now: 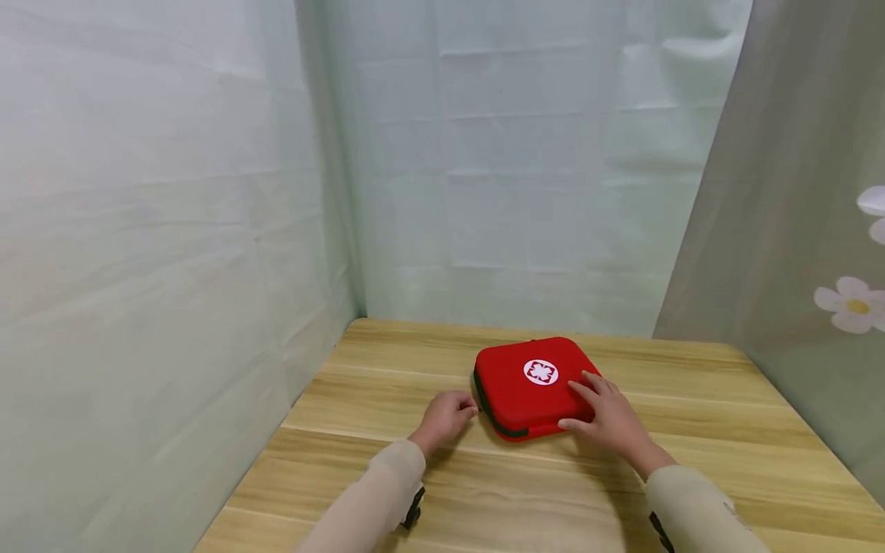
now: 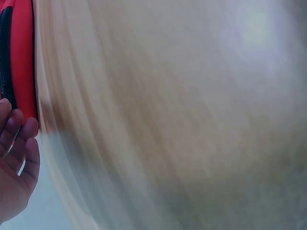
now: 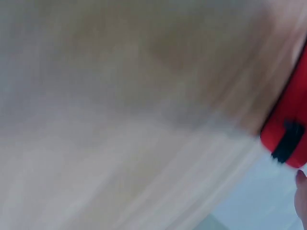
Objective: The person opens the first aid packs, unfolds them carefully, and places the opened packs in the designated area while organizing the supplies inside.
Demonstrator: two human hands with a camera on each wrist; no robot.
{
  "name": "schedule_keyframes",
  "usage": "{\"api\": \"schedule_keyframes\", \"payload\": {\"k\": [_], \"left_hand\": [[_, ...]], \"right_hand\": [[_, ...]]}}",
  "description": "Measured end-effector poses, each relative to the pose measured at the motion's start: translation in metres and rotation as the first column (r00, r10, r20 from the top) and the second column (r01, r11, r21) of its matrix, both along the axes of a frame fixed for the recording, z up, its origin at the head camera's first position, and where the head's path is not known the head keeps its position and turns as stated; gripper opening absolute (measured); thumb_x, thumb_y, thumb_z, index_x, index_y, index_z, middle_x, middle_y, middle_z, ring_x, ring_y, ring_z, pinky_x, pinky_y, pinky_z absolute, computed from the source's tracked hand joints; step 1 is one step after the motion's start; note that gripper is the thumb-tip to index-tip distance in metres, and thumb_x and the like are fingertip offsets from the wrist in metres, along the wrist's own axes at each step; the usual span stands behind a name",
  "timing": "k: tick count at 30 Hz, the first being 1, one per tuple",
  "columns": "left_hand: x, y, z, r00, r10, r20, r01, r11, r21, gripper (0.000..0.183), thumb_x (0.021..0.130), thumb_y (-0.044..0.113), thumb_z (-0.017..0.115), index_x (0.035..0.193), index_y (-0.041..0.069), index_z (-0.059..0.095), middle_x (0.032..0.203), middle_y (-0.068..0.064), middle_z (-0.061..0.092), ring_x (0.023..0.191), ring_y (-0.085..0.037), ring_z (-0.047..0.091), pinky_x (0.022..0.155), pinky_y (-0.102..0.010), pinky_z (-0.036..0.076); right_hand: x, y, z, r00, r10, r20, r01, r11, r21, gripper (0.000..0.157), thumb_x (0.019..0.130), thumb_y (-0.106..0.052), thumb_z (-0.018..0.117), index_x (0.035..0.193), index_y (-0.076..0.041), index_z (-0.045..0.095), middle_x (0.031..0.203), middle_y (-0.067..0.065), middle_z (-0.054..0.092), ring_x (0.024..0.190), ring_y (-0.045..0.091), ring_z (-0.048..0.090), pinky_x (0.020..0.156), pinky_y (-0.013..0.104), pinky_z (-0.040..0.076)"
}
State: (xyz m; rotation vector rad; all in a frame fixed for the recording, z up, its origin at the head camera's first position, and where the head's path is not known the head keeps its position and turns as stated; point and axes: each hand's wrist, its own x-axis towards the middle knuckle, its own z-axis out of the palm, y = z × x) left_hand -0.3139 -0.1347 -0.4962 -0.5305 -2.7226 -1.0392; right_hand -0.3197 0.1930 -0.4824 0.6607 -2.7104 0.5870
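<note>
A red zip-up first-aid case (image 1: 508,392) with a white round emblem (image 1: 541,372) lies flat on the wooden table. Black zipper tape (image 2: 5,52) runs along its side. At the case's near left corner, my left hand (image 1: 445,418) has its fingers curled, pinching the small dark zipper pull (image 1: 480,409). My right hand (image 1: 611,418) rests on the right side of the case, fingers spread over the lid and thumb low by the front side. Only a fingertip of it (image 3: 301,179) shows in the right wrist view, close to the case's black zipper end (image 3: 289,142).
The wooden table (image 1: 387,353) extends around the case on all sides. Pale curtains (image 1: 484,192) hang behind the table and to the left (image 1: 173,269). A greyish curtain with white flowers (image 1: 853,306) hangs on the right.
</note>
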Motion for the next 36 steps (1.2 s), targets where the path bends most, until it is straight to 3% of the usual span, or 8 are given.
{"api": "schedule_keyframes", "payload": {"k": [4,7,10,21,36], "left_hand": [[-0.001,-0.004,0.001,0.999,0.005,-0.032,-0.005,1.000,-0.005,0.011,0.091,0.006,0.068,0.081,0.006,0.070,0.074,0.004,0.063,0.069,-0.009,0.052,0.066,-0.028,0.045],[-0.003,-0.009,0.001,0.998,0.024,-0.056,-0.024,1.000,-0.007,0.011,0.090,0.006,0.068,0.080,0.008,0.070,0.074,0.005,0.063,0.070,-0.010,0.053,0.066,-0.027,0.045],[-0.005,-0.015,0.000,0.996,0.051,-0.075,-0.052,0.999,-0.005,0.009,0.090,0.007,0.069,0.081,0.008,0.071,0.075,0.004,0.065,0.071,-0.011,0.056,0.067,-0.028,0.047],[-0.008,-0.018,0.003,0.996,0.072,-0.060,-0.073,0.997,-0.004,0.008,0.091,0.006,0.069,0.083,0.006,0.071,0.077,0.001,0.066,0.074,-0.013,0.058,0.071,-0.031,0.049],[-0.005,-0.017,0.001,0.994,0.068,-0.092,-0.069,0.998,-0.011,0.007,0.088,0.005,0.070,0.082,0.006,0.071,0.077,0.001,0.066,0.072,-0.013,0.058,0.068,-0.030,0.048]], "right_hand": [[-0.008,0.018,0.007,0.993,0.028,0.110,-0.026,0.999,-0.020,0.091,0.078,-0.056,0.078,0.147,-0.005,0.047,0.152,0.026,0.031,0.137,0.048,0.028,0.099,0.065,0.040],[-0.010,0.022,0.010,0.978,0.042,0.202,-0.036,0.999,-0.032,0.088,0.082,-0.054,0.075,0.148,-0.004,0.045,0.155,0.026,0.026,0.137,0.050,0.028,0.099,0.065,0.040],[-0.009,0.020,0.008,0.972,0.035,0.232,-0.028,0.999,-0.031,0.083,0.085,-0.053,0.073,0.147,-0.003,0.047,0.155,0.026,0.028,0.135,0.051,0.031,0.098,0.063,0.043],[-0.001,0.008,0.001,0.994,0.003,0.107,-0.002,1.000,-0.008,0.082,0.083,-0.052,0.075,0.141,0.001,0.053,0.149,0.022,0.044,0.136,0.045,0.038,0.099,0.061,0.043],[0.009,-0.015,-0.008,0.991,-0.131,-0.031,0.132,0.991,0.035,0.074,0.083,-0.047,0.077,0.131,0.006,0.060,0.137,0.026,0.054,0.129,0.045,0.047,0.099,0.057,0.044]]}}
